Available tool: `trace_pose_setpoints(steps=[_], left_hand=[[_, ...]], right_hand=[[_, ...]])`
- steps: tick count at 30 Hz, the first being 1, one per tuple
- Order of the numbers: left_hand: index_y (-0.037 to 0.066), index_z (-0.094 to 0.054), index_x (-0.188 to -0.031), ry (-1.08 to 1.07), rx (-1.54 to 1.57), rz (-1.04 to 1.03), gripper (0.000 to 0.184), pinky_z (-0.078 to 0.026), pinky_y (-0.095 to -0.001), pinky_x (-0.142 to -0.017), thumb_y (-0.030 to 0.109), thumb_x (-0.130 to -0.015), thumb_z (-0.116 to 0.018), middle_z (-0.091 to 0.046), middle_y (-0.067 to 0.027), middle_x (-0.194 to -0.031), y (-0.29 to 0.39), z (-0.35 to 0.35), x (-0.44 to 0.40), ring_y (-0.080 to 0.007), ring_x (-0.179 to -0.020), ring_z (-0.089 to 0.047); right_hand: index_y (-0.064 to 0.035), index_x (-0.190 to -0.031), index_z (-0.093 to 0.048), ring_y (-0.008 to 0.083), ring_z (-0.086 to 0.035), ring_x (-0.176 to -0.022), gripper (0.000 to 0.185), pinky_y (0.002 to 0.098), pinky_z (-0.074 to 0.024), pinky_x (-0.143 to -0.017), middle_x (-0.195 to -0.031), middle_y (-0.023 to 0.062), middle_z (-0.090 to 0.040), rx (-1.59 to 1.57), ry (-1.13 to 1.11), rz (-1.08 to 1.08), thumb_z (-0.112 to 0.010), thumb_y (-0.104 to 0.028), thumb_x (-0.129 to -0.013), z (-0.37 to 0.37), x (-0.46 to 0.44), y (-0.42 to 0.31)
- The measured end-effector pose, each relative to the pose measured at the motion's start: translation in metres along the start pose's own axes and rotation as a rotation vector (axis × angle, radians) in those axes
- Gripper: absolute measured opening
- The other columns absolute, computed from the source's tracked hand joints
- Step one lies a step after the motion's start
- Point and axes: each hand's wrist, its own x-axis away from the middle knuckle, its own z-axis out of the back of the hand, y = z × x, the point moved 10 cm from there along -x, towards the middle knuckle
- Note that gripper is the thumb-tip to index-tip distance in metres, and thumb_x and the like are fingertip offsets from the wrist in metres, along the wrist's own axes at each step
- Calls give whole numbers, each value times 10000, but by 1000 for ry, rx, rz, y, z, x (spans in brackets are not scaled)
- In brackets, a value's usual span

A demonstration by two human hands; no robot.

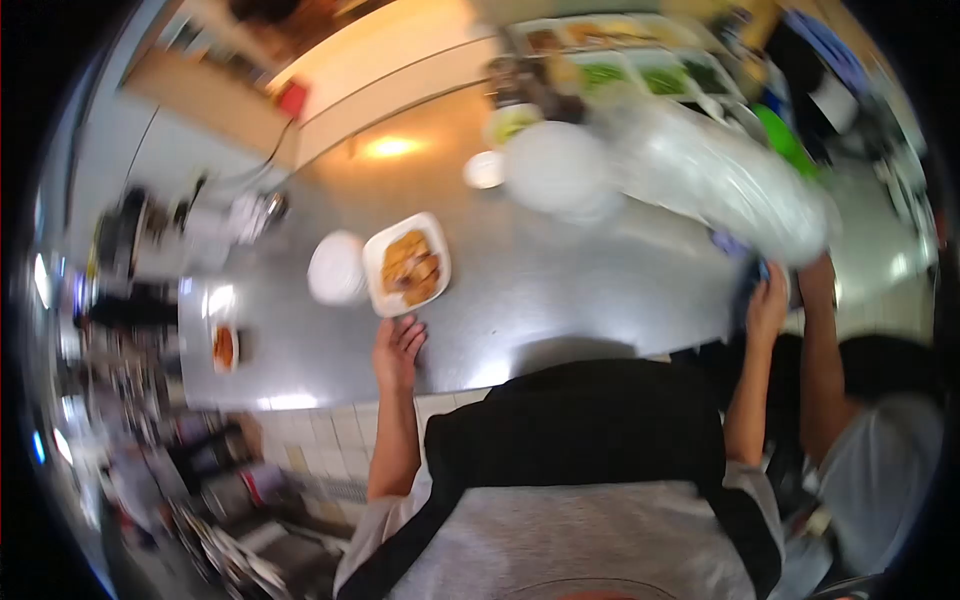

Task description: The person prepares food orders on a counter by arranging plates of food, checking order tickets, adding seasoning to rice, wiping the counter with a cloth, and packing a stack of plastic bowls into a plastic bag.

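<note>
My left hand [400, 347] is at the near edge of the steel counter, palm turned up and fingers loosely apart. Just beyond its fingertips lies a white rectangular dish [376, 262] with sliced golden-brown fried food [410, 268] in it; whether they touch is unclear. My right hand [767, 303] is at the counter's right end, fingers closed around something dark and bluish that is blurred and mostly hidden. Right beside it, another person's hand [815, 280] is at the end of a long clear plastic sleeve [720, 180].
White round lids or bowls [338, 268] stand left of the dish, and a larger white stack [560, 165] at the back. A small bowl of red food [225, 348] sits near the left edge. Trays of chopped greens [662, 80] line the back right. A co-worker's sleeve [885, 490] is close on my right.
</note>
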Motion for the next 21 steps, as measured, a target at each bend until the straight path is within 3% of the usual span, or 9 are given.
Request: trace_pose_setpoints(steps=[1,2,7,10,13,16,19,21], left_hand=[[37,-495,-1147,28,-4,9,339,-519,-338,-745,279,-909,-494,-602,-131,-975,-1,7,5,-229,-840,-613],[40,-497,-1148,43,0,12,331,-520,-328,-727,269,-908,-498,-603,-128,-973,-3,17,12,-217,-830,-613],[53,-502,-1153,128,-31,-22,298,-520,-275,-629,210,-899,-519,-611,-97,-945,17,46,26,-152,-753,-610],[35,-522,-1137,275,-117,-126,298,-504,-310,-672,178,-877,-546,-597,-112,-989,35,88,11,-182,-823,-597],[30,-547,-1123,376,-1029,-734,323,-462,-384,-787,178,-839,-590,-552,-150,-1081,118,64,14,-261,-979,-544],[40,-564,-1125,266,-1366,-1112,375,-381,-432,-898,218,-801,-627,-497,-175,-1162,162,6,12,-328,-1109,-451],[50,-562,-1137,121,-1518,-1213,405,-353,-432,-935,255,-795,-632,-492,-173,-1169,175,-25,-15,-346,-1129,-432],[34,-562,-1129,30,-1445,-1169,401,-354,-421,-943,265,-806,-616,-494,-168,-1188,181,-23,-50,-343,-1124,-449]], right_hand=[[19,-1177,-519,360,-480,-1128,327,411,-354,-981,-1208,224,-516,4,-110,-27,-483,-105,-877,-24,4,12],[26,-1205,-493,388,-445,-1155,361,427,-333,-995,-1240,251,-480,283,-175,92,-497,-130,-879,-37,12,-10],[-6,-1226,-491,389,-431,-1172,438,459,-313,-1003,-1251,226,-479,-29,-270,457,-571,-90,-804,-68,73,-153],[-8,-1186,-527,377,-447,-1157,439,481,-317,-994,-1233,203,-499,-209,-396,647,-608,-76,-760,-80,114,-243],[-19,-1160,-552,364,-457,-1149,416,477,-327,-987,-1230,174,-511,-291,-454,702,-613,-74,-752,-85,131,-313],[-26,-1143,-564,360,-463,-1141,401,472,-336,-978,-1224,161,-517,-297,-445,691,-615,-71,-747,-100,132,-354],[-31,-1118,-577,354,-468,-1132,377,462,-346,-969,-1211,154,-526,-255,-399,649,-617,-68,-745,-109,132,-371],[-34,-1100,-583,348,-472,-1124,361,452,-353,-963,-1198,148,-533,-216,-370,622,-619,-64,-742,-113,130,-376]])
